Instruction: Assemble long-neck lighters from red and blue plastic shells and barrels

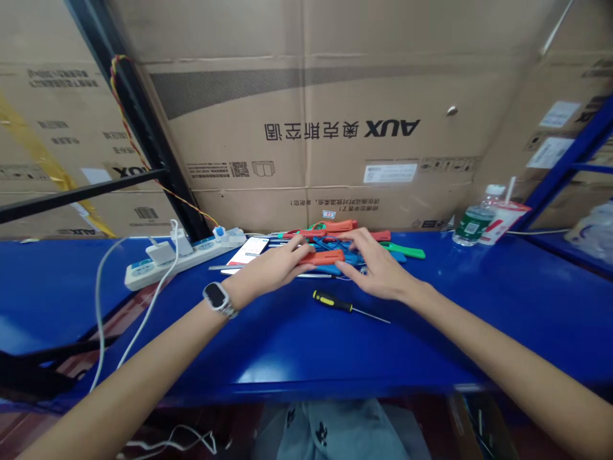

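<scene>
Basically, left hand (288,257) half-curled, pinching orange handle (325,257) at its left end, likely to steady it; right hand (373,263) loosely open by the other end, no clear grip. Handle bright, slim, roughly level, at near side of tool pile (352,258) on blue desk (268,332). Screwdriver (338,302) nearer, apart, perhaps for easy reach.

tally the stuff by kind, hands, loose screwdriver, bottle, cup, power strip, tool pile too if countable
Hands: 2, left hand and right hand
Screwdriver: 1
Bottle: 1
Cup: 1
Power strip: 1
Total: 6
Tool pile: too overlapped to count
</scene>
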A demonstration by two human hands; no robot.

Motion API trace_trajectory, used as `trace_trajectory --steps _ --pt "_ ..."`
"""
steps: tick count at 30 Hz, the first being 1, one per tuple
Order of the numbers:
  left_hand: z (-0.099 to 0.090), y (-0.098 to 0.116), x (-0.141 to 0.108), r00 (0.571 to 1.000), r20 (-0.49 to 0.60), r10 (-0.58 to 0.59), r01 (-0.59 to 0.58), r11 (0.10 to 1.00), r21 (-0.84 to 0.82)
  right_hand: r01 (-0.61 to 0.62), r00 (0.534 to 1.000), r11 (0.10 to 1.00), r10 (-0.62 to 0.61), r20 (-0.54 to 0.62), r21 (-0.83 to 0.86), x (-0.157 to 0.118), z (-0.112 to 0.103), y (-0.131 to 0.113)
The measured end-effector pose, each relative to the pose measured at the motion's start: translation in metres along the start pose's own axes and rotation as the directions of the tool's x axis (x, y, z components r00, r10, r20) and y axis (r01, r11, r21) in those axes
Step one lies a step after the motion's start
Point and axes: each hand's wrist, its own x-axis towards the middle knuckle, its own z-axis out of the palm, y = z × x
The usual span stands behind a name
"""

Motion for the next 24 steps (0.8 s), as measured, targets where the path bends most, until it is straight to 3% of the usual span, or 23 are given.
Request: trace_trajectory --steps 2,6,8,10,14,19,24 --pt "0.002 0.001 0.030 1.000 0.013 0.026 -0.026 0.999 0.034 0.097 0.992 0.994 -0.092 0.081 -0.055 0.018 -0.003 0.009" --pt "0.005 -0.021 0.068 0.997 -0.002 0.077 -0.077 0.997 -0.011 0.137 0.964 0.983 -0.104 0.245 -0.124 0.049 -0.005 0.042" --pt "0.007 -0.045 0.070 0.996 -0.081 0.044 -0.045 0.999 -0.013 0.130 0.963 0.977 -0.084 0.257 -0.167 0.061 -0.008 0.063" --pt "0.013 -0.071 0.064 0.988 -0.145 -0.059 0.060 0.998 -0.001 0.105 0.963 0.968 -0.041 0.265 -0.229 0.071 -0.011 0.083" --pt "0.033 -0.107 0.049 0.986 -0.046 -0.161 0.164 0.984 0.074 0.119 0.955 0.932 -0.013 0.298 -0.342 0.084 -0.004 0.115" --pt "0.046 -0.114 0.055 0.979 0.057 -0.197 0.180 0.958 0.222 0.123 0.961 0.914 -0.013 0.278 -0.386 0.087 0.016 0.127" --pt "0.046 -0.110 0.074 0.986 0.105 -0.132 0.094 0.946 0.310 0.046 0.982 0.915 0.032 0.184 -0.401 0.080 0.023 0.129"
